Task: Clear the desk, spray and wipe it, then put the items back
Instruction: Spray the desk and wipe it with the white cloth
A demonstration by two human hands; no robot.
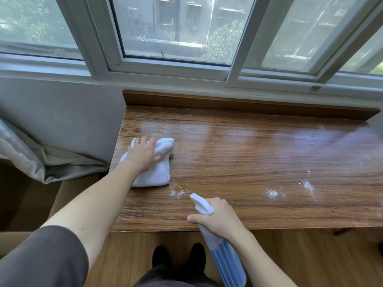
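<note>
Wood-grain bench (238, 162) runs under the window (176, 27), its top shiny, with three small white spray patches (177, 192) near the front edge. Her left hand (144, 155) presses flat, fingers spread, on a white cloth (157, 172) at the bench's left end. Her right hand (218, 219) grips the neck of a blue spray bottle (226, 253), nozzle aimed toward the cloth.

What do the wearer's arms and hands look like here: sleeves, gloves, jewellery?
Both hands are bare, no gloves. The left hand wears a thin silver-coloured ring on one finger. The left upper arm has a short dark grey fabric sleeve ending above the elbow; the forearm is uncovered. The right hand shows no ring or watch, and no sleeve is visible on that forearm.
</note>
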